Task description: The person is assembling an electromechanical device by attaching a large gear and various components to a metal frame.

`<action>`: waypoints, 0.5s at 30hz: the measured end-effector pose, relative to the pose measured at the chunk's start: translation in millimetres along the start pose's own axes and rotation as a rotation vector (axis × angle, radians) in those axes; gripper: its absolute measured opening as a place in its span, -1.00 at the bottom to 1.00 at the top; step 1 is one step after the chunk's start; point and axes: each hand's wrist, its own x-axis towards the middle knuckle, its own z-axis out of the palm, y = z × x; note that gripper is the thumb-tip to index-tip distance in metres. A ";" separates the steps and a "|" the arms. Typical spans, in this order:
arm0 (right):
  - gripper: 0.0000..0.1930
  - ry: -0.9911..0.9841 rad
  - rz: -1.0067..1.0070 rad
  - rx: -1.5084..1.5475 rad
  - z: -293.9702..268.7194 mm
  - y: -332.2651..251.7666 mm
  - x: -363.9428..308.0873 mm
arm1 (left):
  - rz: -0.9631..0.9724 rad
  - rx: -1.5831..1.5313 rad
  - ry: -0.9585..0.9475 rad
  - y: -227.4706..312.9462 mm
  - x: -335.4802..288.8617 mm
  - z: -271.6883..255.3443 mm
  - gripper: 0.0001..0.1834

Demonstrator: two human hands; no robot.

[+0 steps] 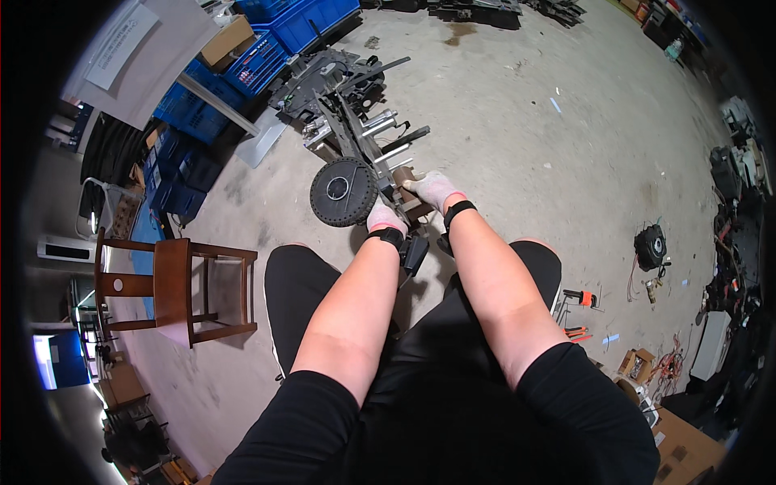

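While both bare forearms reach forward from the lower edge of the frame, the two gloved hands work at one dismantled dark metal machine frame with silver cylinders [356,133] lying on the grey concrete floor [525,121] at upper centre. One round black ribbed wheel [343,191] stands at the near end of that frame, just left of the hands. The left hand [385,218], in a pale pink glove with a black wrist strap, is curled narrow beside the wheel's right edge, touching the frame; whether it grips anything cannot be told. The right hand [434,189], gloved and strapped alike, lies slightly further up with its fingers bent onto a brown part of the frame, and its grip too is unclear. One small black boxy object [415,252] sits just below the left wrist. One brown wooden chair [174,291] stands at left, well apart from the hands. Several blue plastic crates [267,48] are stacked at upper left. One black round device with trailing wires [651,246] lies on the floor at right, and one orange-and-black handled tool [584,297] lies near the right knee.
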 end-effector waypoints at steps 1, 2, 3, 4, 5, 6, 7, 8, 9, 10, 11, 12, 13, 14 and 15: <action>-0.48 0.009 -0.017 0.008 0.5 0.5 -1.1 | -0.007 -0.042 0.000 -0.6 0.0 0.5 -0.15; -0.47 -0.003 -0.011 -0.002 1.1 -0.6 -2.3 | -0.037 0.130 0.034 0.8 1.1 0.8 -0.14; -0.46 -0.009 0.024 -0.019 1.0 -1.7 -4.6 | -0.035 0.131 0.033 0.7 1.7 0.5 -0.14; -0.46 -0.012 -0.009 -0.012 0.7 -1.7 -9.2 | -0.005 0.164 -0.081 0.6 5.0 -1.3 -0.14; -0.46 0.030 -0.033 0.045 0.5 -1.9 -14.9 | 0.015 0.229 -0.134 0.8 7.3 -2.1 -0.14; -0.47 0.067 -0.037 0.099 1.0 -2.3 -21.1 | 0.025 0.234 -0.169 0.9 10.2 -2.7 -0.15; -0.47 0.064 -0.069 0.086 1.5 -2.3 -27.6 | 0.024 0.209 -0.204 1.0 12.1 -2.8 -0.15; -0.47 0.017 -0.057 0.289 1.5 -2.1 -33.5 | 0.069 0.305 -0.203 1.9 13.3 -2.8 -0.17; -0.48 -0.041 -0.028 0.487 -0.1 -2.3 -36.6 | 0.107 0.396 -0.199 0.1 15.0 -4.9 -0.19; -0.51 -0.011 -0.037 0.388 -0.5 -4.5 -36.5 | -0.031 0.046 -0.111 3.7 10.9 -1.8 -0.22; -0.51 0.003 -0.047 0.413 0.5 -3.3 -38.6 | -0.024 0.100 -0.131 4.7 9.8 -2.8 -0.21; -0.51 -0.014 -0.071 0.410 0.9 -3.9 -36.0 | -0.053 0.100 -0.082 7.5 6.1 -2.4 -0.23; -0.50 -0.026 -0.069 0.406 1.7 -2.4 -33.5 | -0.066 0.084 -0.082 8.6 3.4 -3.2 -0.31; -0.50 0.026 -0.089 0.319 3.0 -0.2 -30.2 | -0.040 0.027 -0.120 9.8 1.8 -4.3 -0.39; -0.50 0.006 -0.117 0.303 4.8 2.3 -26.1 | -0.030 -0.055 0.034 10.9 -1.8 -2.9 -0.56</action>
